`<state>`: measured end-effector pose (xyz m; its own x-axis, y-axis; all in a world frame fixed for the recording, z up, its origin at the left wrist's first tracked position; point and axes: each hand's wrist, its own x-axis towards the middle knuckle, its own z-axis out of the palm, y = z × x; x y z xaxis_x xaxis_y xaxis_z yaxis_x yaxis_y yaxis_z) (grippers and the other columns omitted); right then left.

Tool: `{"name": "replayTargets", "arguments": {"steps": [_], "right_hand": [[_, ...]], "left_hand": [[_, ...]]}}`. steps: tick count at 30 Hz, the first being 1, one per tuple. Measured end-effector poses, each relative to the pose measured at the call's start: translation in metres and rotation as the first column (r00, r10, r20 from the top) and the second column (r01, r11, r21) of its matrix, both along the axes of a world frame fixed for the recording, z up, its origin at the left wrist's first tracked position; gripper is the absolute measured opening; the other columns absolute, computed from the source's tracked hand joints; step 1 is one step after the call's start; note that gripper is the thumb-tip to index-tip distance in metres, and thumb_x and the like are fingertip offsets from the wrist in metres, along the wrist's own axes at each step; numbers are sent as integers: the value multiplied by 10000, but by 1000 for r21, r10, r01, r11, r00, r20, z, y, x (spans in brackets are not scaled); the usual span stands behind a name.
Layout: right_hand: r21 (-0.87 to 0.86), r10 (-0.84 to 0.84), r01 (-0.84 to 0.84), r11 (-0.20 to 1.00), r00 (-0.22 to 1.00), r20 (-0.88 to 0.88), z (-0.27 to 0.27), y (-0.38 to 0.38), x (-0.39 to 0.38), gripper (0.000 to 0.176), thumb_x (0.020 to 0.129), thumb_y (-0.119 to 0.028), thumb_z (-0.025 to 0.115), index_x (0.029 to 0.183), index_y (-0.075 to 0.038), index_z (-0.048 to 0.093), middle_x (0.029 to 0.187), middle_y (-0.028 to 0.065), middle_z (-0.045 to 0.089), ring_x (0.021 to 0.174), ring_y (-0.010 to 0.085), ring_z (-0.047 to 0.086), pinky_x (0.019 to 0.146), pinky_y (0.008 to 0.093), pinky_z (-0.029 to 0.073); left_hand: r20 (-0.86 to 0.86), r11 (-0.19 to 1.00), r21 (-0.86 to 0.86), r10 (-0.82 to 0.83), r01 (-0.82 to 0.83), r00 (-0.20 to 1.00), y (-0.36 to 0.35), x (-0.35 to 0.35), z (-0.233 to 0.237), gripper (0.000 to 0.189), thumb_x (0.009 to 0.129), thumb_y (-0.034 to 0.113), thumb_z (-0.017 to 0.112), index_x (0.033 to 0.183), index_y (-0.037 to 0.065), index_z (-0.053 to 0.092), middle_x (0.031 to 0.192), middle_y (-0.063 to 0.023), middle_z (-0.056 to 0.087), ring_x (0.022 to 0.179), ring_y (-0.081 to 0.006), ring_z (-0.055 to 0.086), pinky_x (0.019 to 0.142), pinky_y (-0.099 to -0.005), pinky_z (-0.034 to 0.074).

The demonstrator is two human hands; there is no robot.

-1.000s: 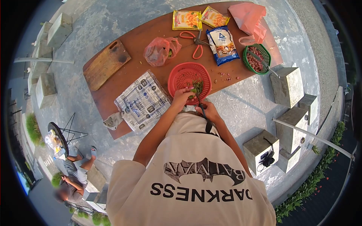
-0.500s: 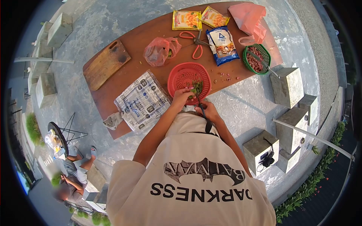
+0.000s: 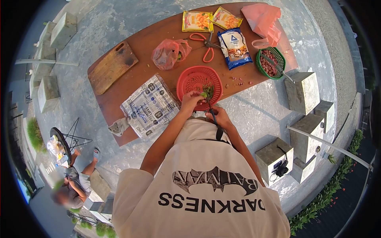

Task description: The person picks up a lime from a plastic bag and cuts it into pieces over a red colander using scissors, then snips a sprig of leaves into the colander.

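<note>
Red plastic forms a round basket [image 3: 188, 77] near the close edge of a brown bench [image 3: 147, 43], seen from above by the head camera. Leafy greens [image 3: 209, 91] lie inside it. At its near rim, the left hand [image 3: 193, 101] pinches a small green piece [image 3: 204, 95], while the right hand [image 3: 220, 117] grips a slim dark tool [image 3: 212, 114], probably a knife, angled up toward the left fingers.

The tool's far end looks very close to those fingers; a slip, or a stem giving way suddenly, could nick them. The hands also hide part of the contact, so exact clearance cannot be told. Leaning on the basket's near side might tip it and spill the greens.

To the right, a long utensil [image 3: 274, 64] lies across a green basket [image 3: 282, 61] of reddish pieces [image 3: 268, 70], jutting past its rim. A brushing arm could knock it to the floor.
</note>
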<state>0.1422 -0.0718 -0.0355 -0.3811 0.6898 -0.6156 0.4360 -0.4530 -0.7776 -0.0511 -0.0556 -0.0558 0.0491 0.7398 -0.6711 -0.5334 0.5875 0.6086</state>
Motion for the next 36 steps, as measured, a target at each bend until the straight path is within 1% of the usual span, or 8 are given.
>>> {"name": "replayTargets", "arguments": {"steps": [8,10,11,13,22,29,31,36], "right_hand": [[-46,-31,31,998,999,8,-4,-1,0,326,837,-258,739,988,8,627,721,14,598,621,86,526,557,254,421],[-72,-55,54,996,998,-18,-2,-1,-1,325,838,-258,740,985,9,628,720,14,599,619,83,523,554,252,417],[-80,-52,50,996,998,-20,-1,-1,-1,321,840,-257,738,984,9,628,718,12,598,617,80,520,551,251,414],[-86,-50,48,995,999,-21,-4,-1,0,318,842,-255,737,983,9,629,716,10,597,615,77,516,548,249,410],[-58,-38,38,998,999,0,1,-2,-2,309,842,-263,737,944,5,621,699,4,588,609,77,510,543,252,402],[-45,-30,31,999,1000,8,4,-2,-3,306,845,-262,732,952,2,618,684,-2,575,595,75,497,527,252,387],[-52,-40,41,998,999,5,3,-3,-4,304,848,-261,729,957,0,616,680,-3,570,590,75,493,525,253,386],[-67,-52,51,996,999,-14,4,-2,-5,281,857,-242,713,954,-3,604,667,-3,551,586,80,488,525,258,389]], "left_hand": [[-58,995,72,-63,67,996,0,-1,-5,223,832,14,666,1036,-35,592,897,-99,686,775,-151,665,676,-247,543],[-37,999,28,47,-46,998,1,0,5,217,788,-27,684,996,-64,635,802,-99,681,643,-109,613,575,-210,476],[-38,999,28,47,-46,998,1,-1,4,217,788,-27,684,996,-64,635,802,-99,681,643,-109,613,575,-210,476],[-41,998,52,-22,24,999,0,-2,-2,198,837,27,676,1007,-47,606,899,-118,689,788,-172,677,684,-259,554],[-120,994,107,-10,23,993,-1,-2,-6,290,798,-64,682,1053,-56,543,928,-160,695,775,-210,696,647,-272,571],[-132,993,115,-23,38,991,-3,-2,-5,261,795,-58,693,1021,-55,564,917,-157,694,784,-213,695,661,-271,572],[-41,995,97,0,4,999,-5,-3,-10,222,802,-48,692,994,-47,581,913,-157,689,796,-211,692,685,-274,573],[4,998,53,28,-28,1000,-6,-1,-12,209,806,-42,685,989,-44,583,913,-156,684,796,-204,683,706,-280,568]]}}
